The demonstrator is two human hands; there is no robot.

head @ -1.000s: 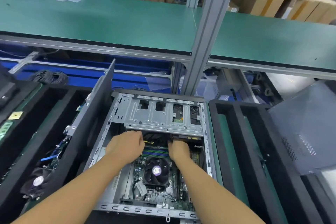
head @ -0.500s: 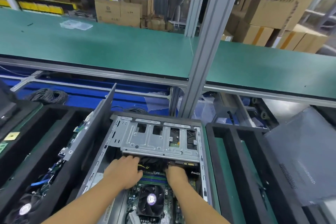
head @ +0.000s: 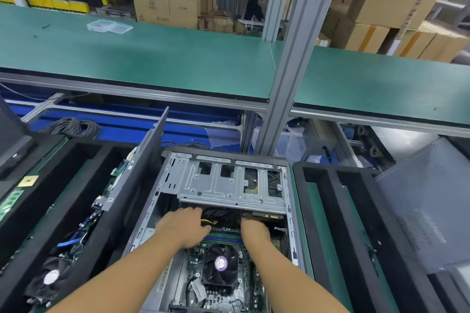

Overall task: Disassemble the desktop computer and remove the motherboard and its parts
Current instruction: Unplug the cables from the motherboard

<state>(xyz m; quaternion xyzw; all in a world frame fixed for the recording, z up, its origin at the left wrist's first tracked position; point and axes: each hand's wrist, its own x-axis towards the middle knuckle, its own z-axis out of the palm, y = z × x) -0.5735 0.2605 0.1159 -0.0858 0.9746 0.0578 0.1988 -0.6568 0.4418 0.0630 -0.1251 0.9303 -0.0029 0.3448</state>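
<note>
The open desktop case (head: 142, 226) lies flat in front of me. Inside it is the green motherboard (head: 195, 274) with a black CPU fan (head: 220, 263) and RAM sticks (head: 223, 236). A metal drive cage (head: 216, 185) spans the far end of the case. My left hand (head: 181, 227) reaches in beside the yellow and black cables (head: 218, 218) just under the cage, knuckles up, fingertips hidden. My right hand (head: 255, 232) reaches under the cage's right side, and its fingers are out of sight.
Black foam trays flank the case: the left one (head: 38, 211) holds another board and fan, the right one (head: 328, 211) has long slots. A grey side panel (head: 427, 201) lies at right. A dark panel (head: 142, 160) leans at the case's left. A green shelf (head: 152, 58) and post (head: 287, 71) stand behind.
My view has tilted up and back down a little. Both hands stay at the same spot under the drive cage, the left hand shifting slightly over the RAM.
</note>
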